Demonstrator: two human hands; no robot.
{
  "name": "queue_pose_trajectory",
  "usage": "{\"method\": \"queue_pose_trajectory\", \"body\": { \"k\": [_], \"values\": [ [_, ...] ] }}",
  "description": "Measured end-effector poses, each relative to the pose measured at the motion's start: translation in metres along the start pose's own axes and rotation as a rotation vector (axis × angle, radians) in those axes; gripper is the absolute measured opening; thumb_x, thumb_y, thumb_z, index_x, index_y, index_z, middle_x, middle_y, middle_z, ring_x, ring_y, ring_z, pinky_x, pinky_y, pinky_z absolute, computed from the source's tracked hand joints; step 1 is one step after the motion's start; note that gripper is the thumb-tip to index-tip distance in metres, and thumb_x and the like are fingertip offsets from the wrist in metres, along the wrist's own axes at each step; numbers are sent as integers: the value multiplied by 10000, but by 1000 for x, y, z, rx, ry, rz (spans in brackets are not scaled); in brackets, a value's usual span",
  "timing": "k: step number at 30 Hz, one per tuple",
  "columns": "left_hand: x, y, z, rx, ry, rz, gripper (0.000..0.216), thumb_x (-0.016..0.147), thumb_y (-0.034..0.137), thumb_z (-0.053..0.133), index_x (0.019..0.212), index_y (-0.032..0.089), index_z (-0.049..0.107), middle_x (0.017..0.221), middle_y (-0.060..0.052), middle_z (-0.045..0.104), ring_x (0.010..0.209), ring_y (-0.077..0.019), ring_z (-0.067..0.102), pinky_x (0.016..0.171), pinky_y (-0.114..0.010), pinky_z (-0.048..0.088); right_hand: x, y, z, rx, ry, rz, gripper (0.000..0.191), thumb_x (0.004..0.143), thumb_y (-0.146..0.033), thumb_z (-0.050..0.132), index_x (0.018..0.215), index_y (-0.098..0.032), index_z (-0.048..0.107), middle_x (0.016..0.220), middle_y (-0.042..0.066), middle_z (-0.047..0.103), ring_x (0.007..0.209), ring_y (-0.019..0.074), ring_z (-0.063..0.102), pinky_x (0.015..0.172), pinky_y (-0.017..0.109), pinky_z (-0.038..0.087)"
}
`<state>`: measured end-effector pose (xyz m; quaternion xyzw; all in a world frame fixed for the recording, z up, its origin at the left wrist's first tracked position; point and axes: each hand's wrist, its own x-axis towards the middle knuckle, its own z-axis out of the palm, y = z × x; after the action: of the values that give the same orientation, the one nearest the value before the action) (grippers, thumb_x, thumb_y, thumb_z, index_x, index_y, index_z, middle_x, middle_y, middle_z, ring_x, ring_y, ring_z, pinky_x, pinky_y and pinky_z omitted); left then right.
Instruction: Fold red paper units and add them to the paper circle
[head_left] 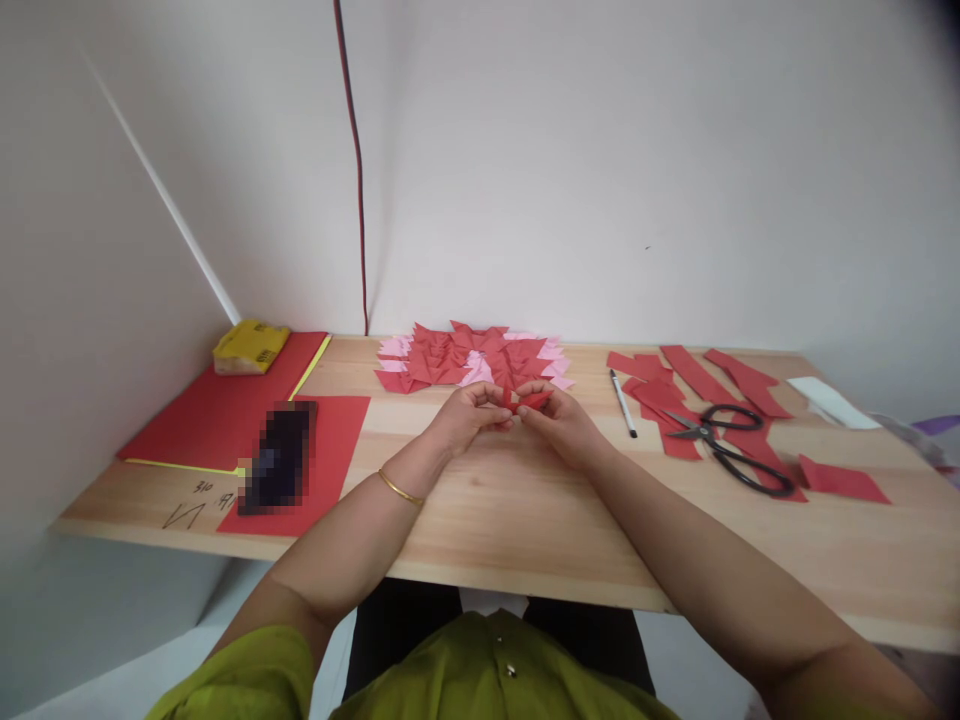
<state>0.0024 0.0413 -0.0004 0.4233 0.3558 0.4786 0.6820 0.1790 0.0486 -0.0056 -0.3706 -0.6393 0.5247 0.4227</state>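
Note:
Both hands meet over the middle of the table, pinching one small folded red paper piece (534, 400). My left hand (474, 415) grips its left end between thumb and fingers. On the other end, the thumb and fingers of my right hand (559, 415) are closed. The fingers partly hide the paper, so its full shape cannot be made out. Just beyond the hands lies a spread pile of folded paper pieces (442, 355), red and pink, with pointed tips.
To the right, black-handled scissors (705, 432) lie open on red paper strips (697, 375), beside a white pen (622, 402). A white slip (832, 402) is farther right. At left are red sheets (217, 410), a yellow packet (251, 347) and a blurred dark object (281, 455).

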Motion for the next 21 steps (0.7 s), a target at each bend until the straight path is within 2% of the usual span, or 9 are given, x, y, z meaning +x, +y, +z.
{"method": "queue_pose_trajectory", "body": {
  "k": [9, 17, 21],
  "values": [
    [4, -5, -1, 30, 67, 41, 312, 581, 182, 775, 816, 113, 583, 794, -35, 659, 600, -107, 609, 601, -254, 475, 1, -4, 2, 65, 13, -2, 300, 742, -369, 676, 970, -217, 554, 887, 19, 617, 794, 149, 574, 752, 295, 458],
    [3, -5, -1, -55, 31, 8, 319, 598, 185, 772, 838, 123, 573, 792, -28, 658, 583, -100, 604, 618, -268, 486, 0, -5, 1, 68, 30, 25, 269, 748, -351, 660, 962, -218, 565, 953, 30, 634, 860, 170, 574, 807, 323, 443],
    [2, -4, 0, -44, 33, 8, 319, 596, 190, 770, 826, 123, 560, 780, -18, 650, 584, -101, 608, 615, -264, 489, 0, -5, 1, 42, 33, 29, 244, 748, -345, 655, 934, -205, 581, 926, 25, 637, 833, 160, 572, 787, 303, 437]
  ]
}}
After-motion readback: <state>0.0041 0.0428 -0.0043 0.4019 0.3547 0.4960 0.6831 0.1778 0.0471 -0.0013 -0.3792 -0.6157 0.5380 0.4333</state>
